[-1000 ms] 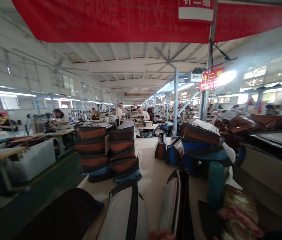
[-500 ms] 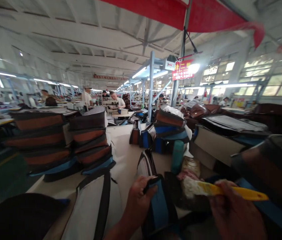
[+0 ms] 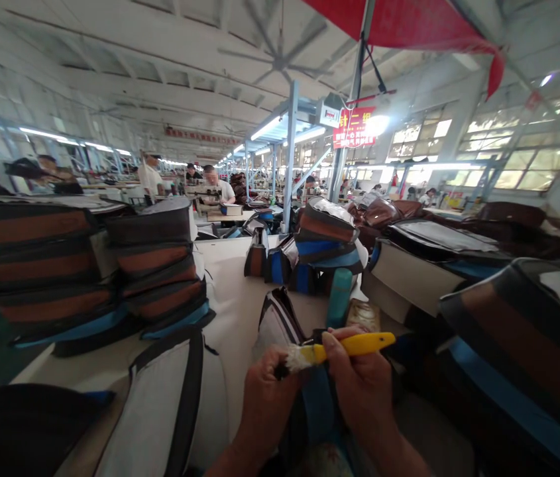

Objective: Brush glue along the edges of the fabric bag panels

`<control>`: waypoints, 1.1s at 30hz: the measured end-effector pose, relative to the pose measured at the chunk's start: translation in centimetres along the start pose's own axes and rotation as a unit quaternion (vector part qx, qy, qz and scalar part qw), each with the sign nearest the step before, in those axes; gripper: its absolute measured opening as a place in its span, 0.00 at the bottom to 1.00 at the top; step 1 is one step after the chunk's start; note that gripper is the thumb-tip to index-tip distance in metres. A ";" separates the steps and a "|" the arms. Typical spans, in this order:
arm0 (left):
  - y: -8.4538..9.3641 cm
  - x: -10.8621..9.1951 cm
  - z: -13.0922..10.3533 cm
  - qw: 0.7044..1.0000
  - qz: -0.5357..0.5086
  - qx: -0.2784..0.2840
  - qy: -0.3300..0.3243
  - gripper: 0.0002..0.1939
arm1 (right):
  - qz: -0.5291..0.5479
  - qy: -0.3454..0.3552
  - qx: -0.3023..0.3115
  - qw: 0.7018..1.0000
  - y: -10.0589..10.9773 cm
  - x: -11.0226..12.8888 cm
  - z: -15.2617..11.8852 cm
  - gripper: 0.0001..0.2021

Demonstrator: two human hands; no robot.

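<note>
My right hand is closed around a brush with a yellow handle. The pale bristles touch or nearly touch the fingers of my left hand, at the edge of a black and blue bag piece. My left hand pinches that edge; the exact contact spot is hidden by fingers and bristles. Just behind my hands stands a white piece with black trim. Beyond the brush are a teal bottle and a golden-brown container.
Stacked black and brown bag pieces stand at the left on the white table. A white and black piece lies front left. Larger bag pieces fill the right side. People work further back, one in a white top.
My right hand has moved left with the brush, bringing its bristles to my left hand. The left hand still grips the bag piece. The camera view has shifted slightly.
</note>
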State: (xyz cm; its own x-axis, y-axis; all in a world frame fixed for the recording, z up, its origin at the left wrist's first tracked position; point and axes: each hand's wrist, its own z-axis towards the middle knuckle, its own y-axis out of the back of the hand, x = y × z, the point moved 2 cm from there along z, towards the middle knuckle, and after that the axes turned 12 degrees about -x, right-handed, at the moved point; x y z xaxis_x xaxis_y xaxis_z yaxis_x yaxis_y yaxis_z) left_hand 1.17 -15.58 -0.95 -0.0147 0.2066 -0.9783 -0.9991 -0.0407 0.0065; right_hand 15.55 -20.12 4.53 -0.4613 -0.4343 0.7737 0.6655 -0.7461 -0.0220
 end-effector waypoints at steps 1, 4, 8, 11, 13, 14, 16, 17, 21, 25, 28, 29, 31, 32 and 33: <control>0.0 0.0 -0.1 1.000 0.003 -0.004 -0.009 0.09 | -0.034 0.033 0.002 0.999 -0.3 -0.2 0.3 0.13; -0.1 0.2 -0.3 1.000 0.013 -0.007 -0.021 0.08 | -0.114 0.103 -0.030 0.988 0.0 -0.7 1.5 0.11; 0.0 0.5 -0.3 1.000 0.021 0.000 -0.018 0.09 | -0.081 0.075 -0.072 0.991 1.1 -0.6 1.8 0.10; 0.0 0.5 -0.3 1.000 0.000 0.002 0.000 0.10 | -0.066 0.142 -0.005 0.988 0.7 -0.5 1.1 0.07; 0.1 0.4 -0.2 1.000 0.004 0.001 0.006 0.10 | -0.076 0.200 0.016 0.977 0.7 -0.8 0.8 0.06; 0.1 0.3 -0.2 1.000 0.010 0.002 0.010 0.10 | -0.081 0.210 0.006 0.974 0.8 -1.2 0.8 0.04; 0.2 0.3 0.0 1.000 0.009 0.006 0.022 0.10 | -0.086 0.191 -0.032 0.977 1.4 -1.9 0.9 0.02; 0.3 0.3 0.0 0.999 0.003 0.007 0.031 0.10 | -0.080 0.174 -0.045 0.980 1.7 -2.2 1.0 0.02; 0.4 0.5 0.0 0.998 -0.013 0.007 0.069 0.13 | -0.042 0.215 0.012 0.976 1.8 -2.7 1.0 0.02; 0.5 0.5 -0.1 0.996 -0.016 0.011 0.084 0.14 | -0.072 0.217 -0.026 0.973 2.1 -2.9 1.2 0.02; 0.5 0.3 0.0 0.997 -0.013 0.022 0.075 0.14 | -0.057 0.205 -0.030 0.977 2.2 -2.6 0.9 0.03; 0.5 0.3 0.0 0.997 -0.008 0.024 0.068 0.14 | -0.053 0.233 -0.005 0.971 2.0 -2.4 0.7 0.03; 0.6 0.5 -0.4 0.999 0.012 0.017 0.047 0.14 | -0.058 0.293 0.040 0.954 1.7 -2.3 0.4 0.05; 0.6 0.8 -0.8 0.999 0.028 0.008 0.034 0.14 | -0.063 0.303 0.043 0.950 1.7 -2.5 0.4 0.05; 0.7 1.3 -1.3 0.999 0.046 -0.005 0.016 0.15 | -0.065 0.294 0.028 0.953 1.9 -2.6 0.4 0.05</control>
State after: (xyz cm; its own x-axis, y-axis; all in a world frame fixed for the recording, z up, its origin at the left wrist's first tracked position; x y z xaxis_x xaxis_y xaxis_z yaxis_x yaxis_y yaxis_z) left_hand 0.48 -16.63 -2.53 -0.1057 0.1692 -0.9799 -0.9931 -0.0680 0.0953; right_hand 18.29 -20.21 2.73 -0.7799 -0.5609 0.2779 0.6035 -0.7916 0.0960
